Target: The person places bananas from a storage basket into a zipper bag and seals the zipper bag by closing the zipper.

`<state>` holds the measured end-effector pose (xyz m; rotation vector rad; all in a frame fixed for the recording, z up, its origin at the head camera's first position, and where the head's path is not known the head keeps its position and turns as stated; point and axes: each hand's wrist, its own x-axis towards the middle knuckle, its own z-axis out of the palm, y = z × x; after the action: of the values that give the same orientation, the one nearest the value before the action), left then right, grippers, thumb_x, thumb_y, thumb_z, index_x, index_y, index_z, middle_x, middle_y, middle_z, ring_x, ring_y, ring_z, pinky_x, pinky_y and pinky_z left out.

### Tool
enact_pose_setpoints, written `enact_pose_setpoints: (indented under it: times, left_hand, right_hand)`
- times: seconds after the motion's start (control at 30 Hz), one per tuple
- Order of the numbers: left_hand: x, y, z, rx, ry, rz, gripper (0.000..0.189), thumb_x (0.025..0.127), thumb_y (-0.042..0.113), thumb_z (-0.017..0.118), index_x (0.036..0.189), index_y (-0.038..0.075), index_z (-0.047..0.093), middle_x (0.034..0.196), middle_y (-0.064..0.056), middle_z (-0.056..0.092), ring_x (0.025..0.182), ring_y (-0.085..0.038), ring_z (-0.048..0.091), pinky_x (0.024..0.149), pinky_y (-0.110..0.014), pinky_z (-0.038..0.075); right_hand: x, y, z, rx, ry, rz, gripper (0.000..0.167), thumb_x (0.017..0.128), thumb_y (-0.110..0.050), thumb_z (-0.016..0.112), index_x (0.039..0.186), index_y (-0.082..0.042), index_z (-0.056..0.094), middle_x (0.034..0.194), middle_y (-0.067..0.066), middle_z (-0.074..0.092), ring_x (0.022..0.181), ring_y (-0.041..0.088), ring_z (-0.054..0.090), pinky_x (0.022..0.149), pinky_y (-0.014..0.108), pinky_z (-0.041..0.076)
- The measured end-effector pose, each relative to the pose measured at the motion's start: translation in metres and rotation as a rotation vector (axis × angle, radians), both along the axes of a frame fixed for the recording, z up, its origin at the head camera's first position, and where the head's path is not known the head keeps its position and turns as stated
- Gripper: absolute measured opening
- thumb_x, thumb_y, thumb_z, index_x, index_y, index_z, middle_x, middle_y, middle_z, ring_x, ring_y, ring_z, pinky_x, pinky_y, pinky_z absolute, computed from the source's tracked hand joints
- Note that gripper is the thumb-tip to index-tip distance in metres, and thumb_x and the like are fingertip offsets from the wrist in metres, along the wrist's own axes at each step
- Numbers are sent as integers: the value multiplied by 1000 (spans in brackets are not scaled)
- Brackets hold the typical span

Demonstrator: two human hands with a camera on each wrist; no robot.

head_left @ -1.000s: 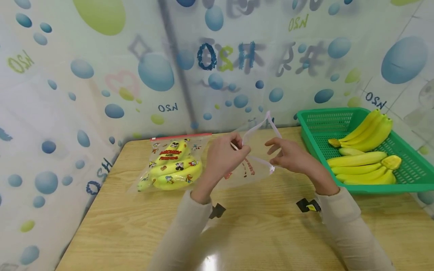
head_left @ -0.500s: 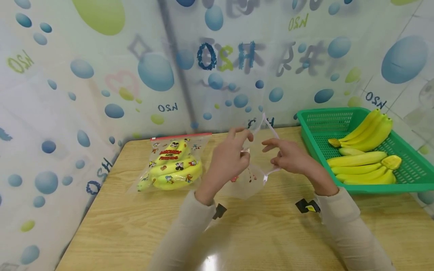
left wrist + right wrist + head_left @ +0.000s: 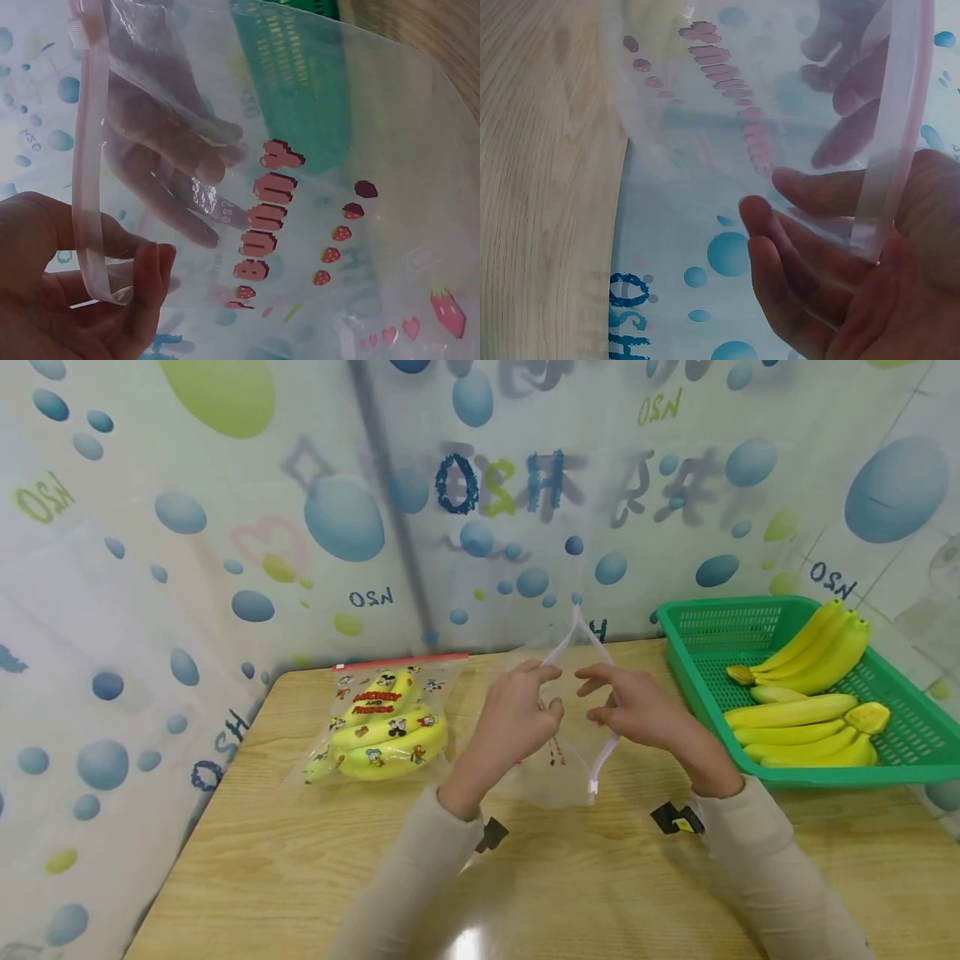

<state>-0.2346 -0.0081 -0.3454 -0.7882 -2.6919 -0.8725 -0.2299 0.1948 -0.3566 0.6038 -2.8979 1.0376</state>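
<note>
A clear zip bag (image 3: 360,217) with pink lettering and strawberry prints is held up between the hands, its pink zip edge (image 3: 600,652) spread into a diamond-shaped mouth. At the left side of that mouth is the left hand (image 3: 513,714); its bent thumb and fingers lie about the bag's edge. The right hand (image 3: 641,706) holds the opposite side with curved fingers, some seen through the plastic in the left wrist view. A white slider (image 3: 593,787) sits at the zip's near end. I see no fruit in this bag.
To the left lies a printed, red-topped zip bag (image 3: 360,714) holding a bunch of bananas (image 3: 386,752). A green basket (image 3: 678,647) stands right, with banana bunches (image 3: 813,647) inside. The wooden table (image 3: 300,860) meets a patterned curtain (image 3: 412,568) behind.
The left hand, pinching the bag's edge earlier, has loosened its fingers and shifted slightly right. The zip's slider end has swung down toward me, and the mouth now stands more upright between both hands.
</note>
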Motion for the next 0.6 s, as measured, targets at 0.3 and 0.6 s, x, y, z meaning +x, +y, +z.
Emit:
enact_pose_setpoints:
  times: [0.3,0.6]
  left_hand:
    - [11,13,-6,61,-43,-88,67,80,-7,64,146,-1,55,166,1,40,47,-4,24,46,-17,27]
    - [13,15,-6,81,-12,-71,71,77,-8,62,147,1,55,163,1,44,45,-2,24,44,-16,23]
  right_hand:
    - [1,-16,-6,22,-56,-100,52,88,-9,76,137,-2,60,128,28,68,62,13,72,61,30,59]
    - [0,-18,-6,81,-66,-157,56,86,-5,76,139,2,59,123,25,72,99,39,71,72,37,59]
